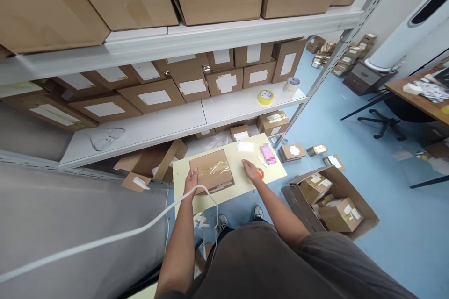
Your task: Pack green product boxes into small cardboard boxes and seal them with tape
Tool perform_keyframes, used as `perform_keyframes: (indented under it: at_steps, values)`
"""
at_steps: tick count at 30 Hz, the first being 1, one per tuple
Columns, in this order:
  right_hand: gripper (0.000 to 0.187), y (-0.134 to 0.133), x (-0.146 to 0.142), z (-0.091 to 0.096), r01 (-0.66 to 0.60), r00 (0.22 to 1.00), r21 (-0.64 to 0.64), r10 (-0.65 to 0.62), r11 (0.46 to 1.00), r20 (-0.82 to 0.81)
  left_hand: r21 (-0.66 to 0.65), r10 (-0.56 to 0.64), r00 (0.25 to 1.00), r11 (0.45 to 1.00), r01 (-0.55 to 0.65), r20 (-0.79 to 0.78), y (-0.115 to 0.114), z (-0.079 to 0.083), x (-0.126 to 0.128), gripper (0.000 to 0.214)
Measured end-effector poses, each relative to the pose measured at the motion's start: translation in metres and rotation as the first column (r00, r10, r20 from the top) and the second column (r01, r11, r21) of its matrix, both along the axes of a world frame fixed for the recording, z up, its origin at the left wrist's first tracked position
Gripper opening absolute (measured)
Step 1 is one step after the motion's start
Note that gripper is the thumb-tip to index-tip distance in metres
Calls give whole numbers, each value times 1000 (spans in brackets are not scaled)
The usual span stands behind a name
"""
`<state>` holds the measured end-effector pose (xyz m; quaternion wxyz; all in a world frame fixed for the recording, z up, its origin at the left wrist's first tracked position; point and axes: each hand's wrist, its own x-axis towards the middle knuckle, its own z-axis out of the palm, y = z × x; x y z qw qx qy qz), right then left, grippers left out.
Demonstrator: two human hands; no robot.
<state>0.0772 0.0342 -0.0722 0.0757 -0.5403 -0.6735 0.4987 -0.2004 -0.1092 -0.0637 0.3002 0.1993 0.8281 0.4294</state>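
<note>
A taped cardboard box lies on the pale yellow tabletop, with shiny clear tape across its top. My left hand grips the box's left side, thumb on the upper edge. To the right of the box, my right hand is over the tabletop, apart from the box, its fingers loosely extended and nothing visible in them. Partly hidden behind that hand is an orange ring-shaped thing, perhaps a tape roll. White paper labels and a blurred pink item lie farther back.
Shelving packed with labelled boxes rises in front, bearing a yellow tape roll, a white tape roll and clear glasses. A white cable crosses near my left arm. An open carton holding boxes stands at right.
</note>
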Motion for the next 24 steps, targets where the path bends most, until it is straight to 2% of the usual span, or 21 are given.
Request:
perform_keyframes:
  at_steps: [2, 6, 8, 12, 15, 18, 21, 24]
  values:
    - [64, -18, -31, 11, -20, 976, -76, 3, 997, -220, -2, 15, 999, 1000, -15, 29, 0, 2, 1, 50]
    - [67, -46, -71, 27, -14, 930, -106, -26, 994, -366, 46, 10, 999, 999, -12, 45, -3, 12, 2, 52]
    - [64, -50, -74, 35, 24, 918, -106, -64, 994, -392, 105, -14, 999, 994, 10, 41, -3, 19, 2, 53]
    - [61, -53, -66, 38, 165, 890, -3, -150, 986, -431, 264, -97, 995, 959, 102, -31, -6, 24, -1, 60]
    - [72, -62, -64, 22, 251, 909, -8, -239, 968, -341, 266, -159, 986, 949, 167, -52, -14, 11, -2, 65]
    - [81, -78, -68, -6, 293, 931, -140, -315, 946, -182, 132, -208, 978, 970, 204, 20, -27, -14, 4, 59]
    - [79, -94, -71, -33, 301, 944, -241, -323, 923, -60, -13, -230, 969, 973, 232, 88, -40, -39, 16, 49]
    - [74, -100, -71, -51, 277, 958, -227, -287, 934, -11, -69, -219, 976, 973, 220, 20, -46, -58, 24, 53]
